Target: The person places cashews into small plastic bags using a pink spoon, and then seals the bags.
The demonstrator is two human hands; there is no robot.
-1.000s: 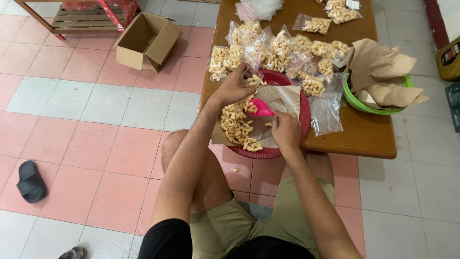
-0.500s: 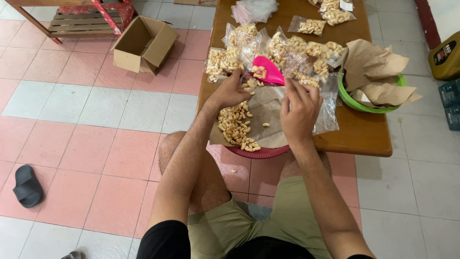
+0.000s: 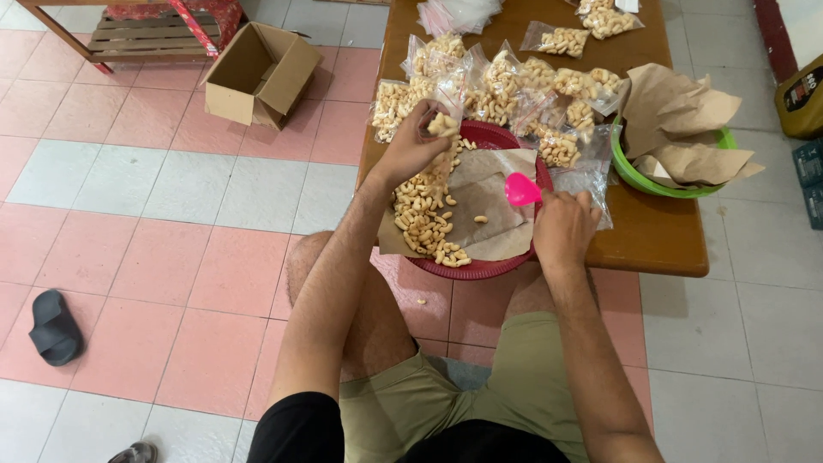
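Observation:
My left hand (image 3: 413, 147) grips a small clear plastic bag (image 3: 442, 122) with some snacks in it, held above a red round tray (image 3: 485, 267). The tray is lined with brown paper (image 3: 489, 199) and carries a heap of pale curled snacks (image 3: 424, 219) on its left side. My right hand (image 3: 561, 227) is closed on a pink scoop (image 3: 520, 189) at the tray's right edge. Several filled clear bags of snacks (image 3: 506, 81) lie on the wooden table (image 3: 660, 236) just beyond the tray.
A green bowl (image 3: 636, 171) stuffed with crumpled brown paper (image 3: 681, 129) sits at the table's right. An open cardboard box (image 3: 261, 73) and a wooden pallet (image 3: 137, 30) are on the tiled floor to the left. A dark slipper (image 3: 54, 326) lies at lower left.
My left hand has lifted the small bag up over the tray. My right hand has drawn back from the middle of the tray to its right edge, with the pink scoop now in it.

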